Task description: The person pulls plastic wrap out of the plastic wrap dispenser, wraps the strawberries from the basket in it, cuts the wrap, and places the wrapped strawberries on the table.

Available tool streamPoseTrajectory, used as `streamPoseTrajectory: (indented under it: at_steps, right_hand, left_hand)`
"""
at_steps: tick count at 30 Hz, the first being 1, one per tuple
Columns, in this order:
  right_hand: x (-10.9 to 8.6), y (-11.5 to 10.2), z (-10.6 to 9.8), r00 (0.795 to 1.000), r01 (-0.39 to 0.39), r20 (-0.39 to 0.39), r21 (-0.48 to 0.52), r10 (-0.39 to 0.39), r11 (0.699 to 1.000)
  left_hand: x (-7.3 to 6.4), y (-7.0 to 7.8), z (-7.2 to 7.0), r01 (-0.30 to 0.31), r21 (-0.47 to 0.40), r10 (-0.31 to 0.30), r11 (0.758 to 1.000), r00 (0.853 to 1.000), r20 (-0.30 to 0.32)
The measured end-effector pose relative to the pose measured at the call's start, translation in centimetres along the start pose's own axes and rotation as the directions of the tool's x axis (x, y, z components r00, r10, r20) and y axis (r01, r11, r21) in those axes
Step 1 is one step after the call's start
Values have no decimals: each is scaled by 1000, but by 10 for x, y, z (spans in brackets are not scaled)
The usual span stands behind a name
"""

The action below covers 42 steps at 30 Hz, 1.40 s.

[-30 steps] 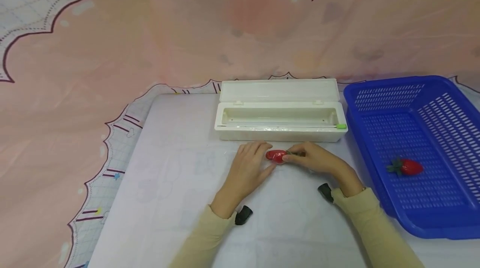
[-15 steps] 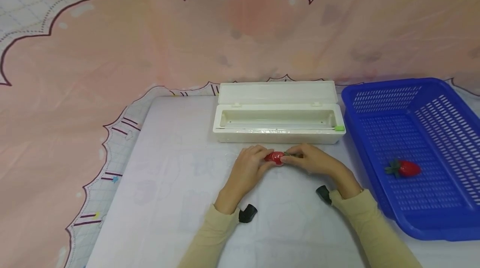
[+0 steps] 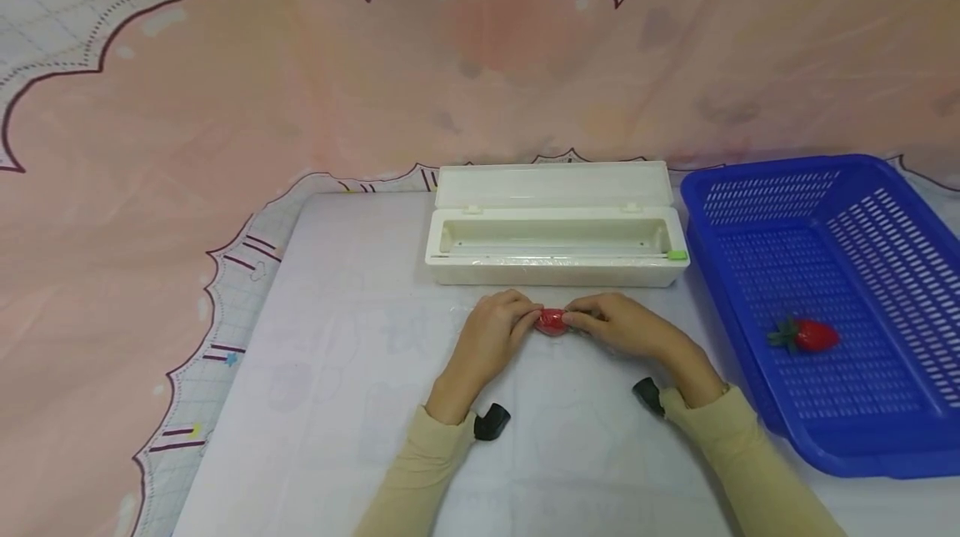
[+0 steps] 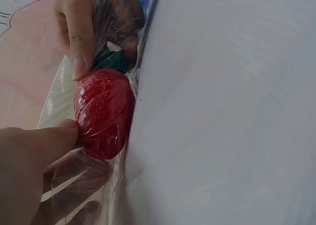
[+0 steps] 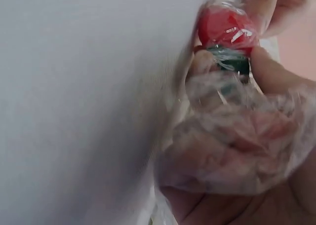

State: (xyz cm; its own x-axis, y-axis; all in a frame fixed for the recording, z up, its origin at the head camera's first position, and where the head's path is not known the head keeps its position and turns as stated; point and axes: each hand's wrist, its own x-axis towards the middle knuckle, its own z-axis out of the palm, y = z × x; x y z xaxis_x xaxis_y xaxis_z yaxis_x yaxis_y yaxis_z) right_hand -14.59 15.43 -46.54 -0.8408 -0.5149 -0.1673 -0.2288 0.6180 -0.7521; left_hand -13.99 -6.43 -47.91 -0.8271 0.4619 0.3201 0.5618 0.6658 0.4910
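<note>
A red strawberry (image 3: 551, 322) wrapped in clear cling film (image 5: 232, 141) is held between both hands, just in front of a long white box. My left hand (image 3: 491, 335) pinches its tip end; in the left wrist view the thumb lies against the red side (image 4: 104, 114) and film trails over the fingers below. On the other side my right hand (image 3: 630, 324) pinches the end with the green leaves (image 4: 111, 60), thumb and fingertips at the crown. Loose, crumpled film spreads across the right fingers and palm in the right wrist view.
Behind the hands stands the white cling-film dispenser (image 3: 558, 272), its lid raised and a green slider at its right end. To the right, a blue basket (image 3: 780, 429) has another strawberry (image 3: 816, 336) in it. White cloth covers the table (image 3: 337, 404).
My left hand has closed from spread fingers to a pinch on the strawberry's tip end. The right hand keeps hold of the leafy end, and more of the strawberry is covered by fingers.
</note>
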Motion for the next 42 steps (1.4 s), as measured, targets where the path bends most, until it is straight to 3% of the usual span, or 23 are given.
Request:
streamPoseTrajectory:
  at_steps: [5,8,11,14,18,26,36,42]
  right_hand:
    - [1,-2,2,999,32,-42,-48,-34,998]
    - [2,-5,2,998,28,-56,-59,-31,998]
    - [3,-6,3,997,15,-69,-65,-19,998]
    - [4,-7,4,996,-4,-85,-66,-2,998]
    - [4,-6,6,994,-28,-112,-71,20,997]
    - [3,-9,8,984,-48,-178,-150,21,987]
    - [-7,-15,8,932,-75,-360,-292,-37,954]
    - [-5,-18,9,918,-69,-390,-334,-71,940]
  left_hand:
    - [0,1,1,-20,47,22,999,999,-48]
    - [0,3,2,-59,90,68,994,992,-106]
    - [1,5,1,-115,110,128,987,984,-127]
    - [1,7,1,-142,127,153,982,985,-85]
    - [2,9,1,-132,182,139,974,990,-27]
    - [9,10,1,-130,236,136,963,991,-10]
    - [13,8,2,-99,227,100,969,995,8]
    - [14,7,3,-76,218,74,973,997,18]
